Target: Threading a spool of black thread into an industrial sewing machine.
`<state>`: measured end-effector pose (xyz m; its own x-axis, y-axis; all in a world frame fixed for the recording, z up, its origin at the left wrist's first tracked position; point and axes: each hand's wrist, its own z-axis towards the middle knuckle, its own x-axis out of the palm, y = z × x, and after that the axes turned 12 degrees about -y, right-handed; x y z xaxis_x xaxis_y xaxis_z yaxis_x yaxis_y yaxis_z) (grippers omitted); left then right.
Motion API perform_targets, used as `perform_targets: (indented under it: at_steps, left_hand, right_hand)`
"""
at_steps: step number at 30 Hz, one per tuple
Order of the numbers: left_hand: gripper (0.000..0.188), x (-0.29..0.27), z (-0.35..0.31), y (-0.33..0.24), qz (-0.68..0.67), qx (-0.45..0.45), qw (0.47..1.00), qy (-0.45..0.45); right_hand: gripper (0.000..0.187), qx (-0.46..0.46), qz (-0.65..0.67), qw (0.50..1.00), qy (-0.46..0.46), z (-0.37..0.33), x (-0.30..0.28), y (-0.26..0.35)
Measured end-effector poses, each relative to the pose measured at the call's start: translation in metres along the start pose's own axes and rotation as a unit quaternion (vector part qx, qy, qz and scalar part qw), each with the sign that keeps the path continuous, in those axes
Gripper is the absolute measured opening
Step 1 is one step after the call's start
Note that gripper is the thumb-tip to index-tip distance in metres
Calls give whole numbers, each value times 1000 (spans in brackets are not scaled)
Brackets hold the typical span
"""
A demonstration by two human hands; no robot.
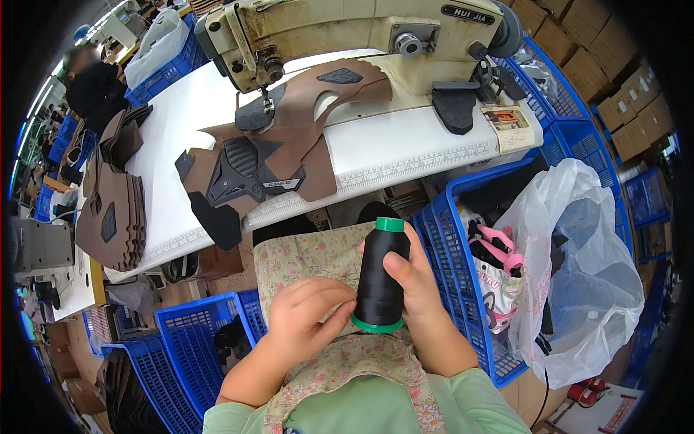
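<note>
Shirt (pixel 354 411), near; spool (pixel 379 286), grasped in my right hand (pixel 417 282); left hand (pixel 307 315) at its left, grip unclear to me; sewing machine (pixel 325 32), far.

Right hand (pixel 415 281) partly hidden behind black thread cone (pixel 381 278); whether left hand (pixel 307 315) pinches anything, too small to tell. Sewing machine (pixel 332 40) cropped at top edge. Co-worker (pixel 94 90), upper left, face blurred. Contents of translucent plastic bag (pixel 611 311), right, veiled, hard to identify.
</note>
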<state>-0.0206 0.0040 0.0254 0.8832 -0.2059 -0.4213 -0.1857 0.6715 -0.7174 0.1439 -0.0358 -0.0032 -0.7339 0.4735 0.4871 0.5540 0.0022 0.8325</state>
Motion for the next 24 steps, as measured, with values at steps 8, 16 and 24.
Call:
perform_targets:
  at_steps: [8,16,24]
  left_hand:
    - [17,-3,5,-3,54,89,994,24]
    - [19,-5,13,-9,85,105,989,57]
    - [18,-9,21,-10,137,145,971,136]
  right_hand:
    - [64,14,5,1000,11,-1,-1,1]
    - [63,26,-12,999,14,-1,-1,4]
    - [45,24,3,998,59,0,-2,6]
